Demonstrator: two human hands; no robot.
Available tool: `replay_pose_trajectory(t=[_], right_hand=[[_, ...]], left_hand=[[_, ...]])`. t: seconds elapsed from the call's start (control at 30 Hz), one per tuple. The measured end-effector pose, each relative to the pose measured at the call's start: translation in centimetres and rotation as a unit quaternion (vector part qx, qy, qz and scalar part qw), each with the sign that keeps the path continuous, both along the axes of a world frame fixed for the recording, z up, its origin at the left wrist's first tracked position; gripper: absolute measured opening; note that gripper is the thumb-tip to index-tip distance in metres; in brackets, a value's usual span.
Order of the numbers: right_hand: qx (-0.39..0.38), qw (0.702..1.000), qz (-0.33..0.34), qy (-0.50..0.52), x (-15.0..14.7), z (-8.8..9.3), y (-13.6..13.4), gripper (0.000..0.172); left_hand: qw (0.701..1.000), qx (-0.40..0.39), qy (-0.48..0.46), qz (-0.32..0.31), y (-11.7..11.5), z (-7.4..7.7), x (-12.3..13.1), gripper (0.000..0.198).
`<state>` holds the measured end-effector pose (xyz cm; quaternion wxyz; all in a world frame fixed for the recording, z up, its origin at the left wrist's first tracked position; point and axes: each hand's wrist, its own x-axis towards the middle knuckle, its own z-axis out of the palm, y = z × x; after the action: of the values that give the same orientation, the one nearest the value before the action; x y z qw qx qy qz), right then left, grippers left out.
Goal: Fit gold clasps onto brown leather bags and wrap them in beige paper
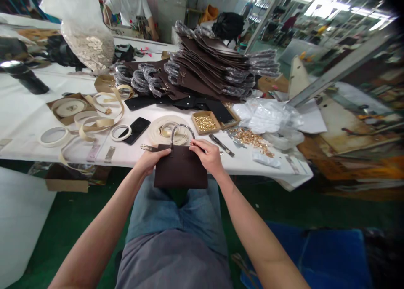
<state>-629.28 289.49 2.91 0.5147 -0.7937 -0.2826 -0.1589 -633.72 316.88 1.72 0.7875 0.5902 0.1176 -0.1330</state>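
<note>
1. The left hand [151,158] is closed on the upper left corner of a dark brown panel [180,171], with the fingers curled over its top edge
2. The right hand [206,154] pinches the same edge near the upper right corner, fingertips drawn together; whether a small fitting sits between them is too small to tell
3. The panel hangs over the near rim of the white table [25,112], with its lower half above the person's lap
4. A curved handle [181,131], wrapped in clear film, already rises from the panel's top, in front of a coil of cream strap [158,131]
5. Just beyond the right hand lie a metal tool [221,145], a tray of gold studs [205,122] and loose gold fittings [249,137]
6. Judged from this, the handle is on and work along the top edge looks unfinished
7. Many like panels sit in a stack [214,65] at the back of the table; whether they are done or waiting cannot be told
</note>
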Motion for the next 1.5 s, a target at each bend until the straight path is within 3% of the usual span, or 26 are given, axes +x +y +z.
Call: replay_pose_trajectory(t=[0.13, 0.23, 0.4, 0.6, 0.67, 0.77, 0.83, 1.2, 1.5], right_hand=[[-0.022, 0.998, 0.024, 0.056, -1.1, -0.5, -0.8, 0.026], [-0.031, 0.996, 0.031, 0.073, -1.7, -0.4, -1.2, 0.02], [-0.041, 0.996, 0.03, 0.074, -1.9, -0.2, -1.2, 0.021], [-0.043, 0.996, 0.015, 0.071, -1.8, -0.9, -0.8, 0.016], [-0.028, 0.995, -0.002, 0.095, -1.8, -1.4, -0.8, 0.021], [-0.013, 0.992, -0.022, 0.12, -1.8, -1.9, -0.8, 0.027], [-0.021, 0.994, -0.016, 0.105, -1.9, -1.8, -0.8, 0.02], [-0.058, 0.996, 0.017, 0.059, -2.6, 0.3, -0.2, 0.013], [-0.09, 0.995, 0.034, 0.021, -2.7, 0.2, 0.3, 0.017]], left_hand=[[0.999, 0.03, -0.036, 0.018, -0.7, -0.5, -0.3, 0.034], [0.999, -0.027, -0.03, 0.028, -0.9, -0.2, -0.7, 0.033], [0.991, -0.109, 0.063, 0.043, -0.8, 0.3, -1.0, 0.043], [0.979, -0.159, 0.129, -0.016, -0.3, -0.1, -0.4, 0.036], [0.975, -0.167, 0.148, -0.017, -0.1, -0.5, -0.2, 0.035], [0.971, -0.171, 0.165, -0.011, 0.0, -0.9, -0.2, 0.033], [0.97, -0.171, 0.171, -0.007, 0.0, -1.0, -0.3, 0.032], [0.969, -0.158, 0.19, 0.023, -0.4, -1.2, -0.8, 0.027], [0.978, -0.141, 0.151, 0.03, -0.7, -1.6, -0.7, 0.033]])
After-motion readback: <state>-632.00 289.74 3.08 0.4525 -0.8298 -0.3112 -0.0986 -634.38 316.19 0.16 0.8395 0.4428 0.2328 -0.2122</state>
